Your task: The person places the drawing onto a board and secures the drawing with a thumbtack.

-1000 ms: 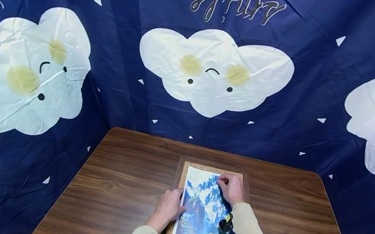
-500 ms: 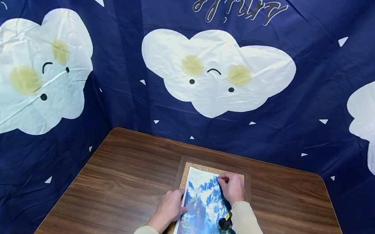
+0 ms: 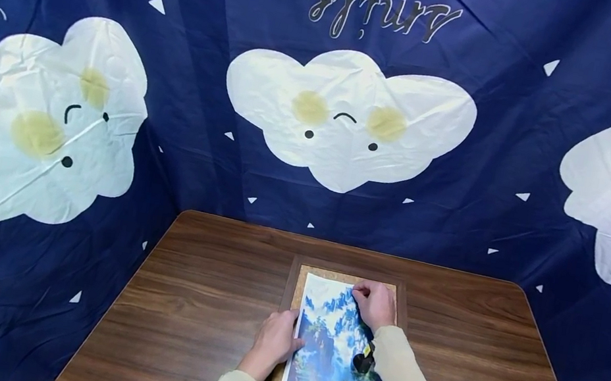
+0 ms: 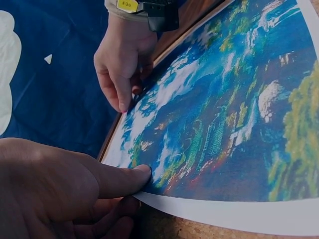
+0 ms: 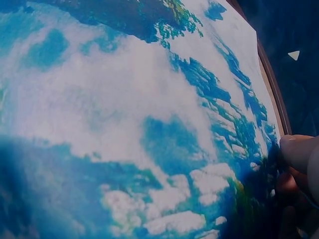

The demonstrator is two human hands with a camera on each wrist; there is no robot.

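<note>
A printed landscape poster [image 3: 322,366], blue with mountains and trees, lies on a framed corkboard [image 3: 301,283]. My left hand [image 3: 274,335] is at the poster's left edge. In the left wrist view its thumb [image 4: 122,179] lies on the print, with the fingers curled below the paper's edge, which lifts off the cork there. My right hand [image 3: 377,305] is at the top of the poster, thumb and index finger pinched together. A tiny pink spot, likely a pushpin [image 4: 124,111], shows at those fingertips; the fingers hide most of it. In the right wrist view only the fingers [image 5: 299,154] show.
The corkboard lies on a brown wooden table [image 3: 191,306]. A dark blue curtain [image 3: 188,99] with printed clouds hangs behind the table and along both sides. Small black cameras are strapped to both wrists.
Both hands stay in nearly the same places on the poster. The right wrist has tilted very slightly; otherwise only the head view shifts a little.
</note>
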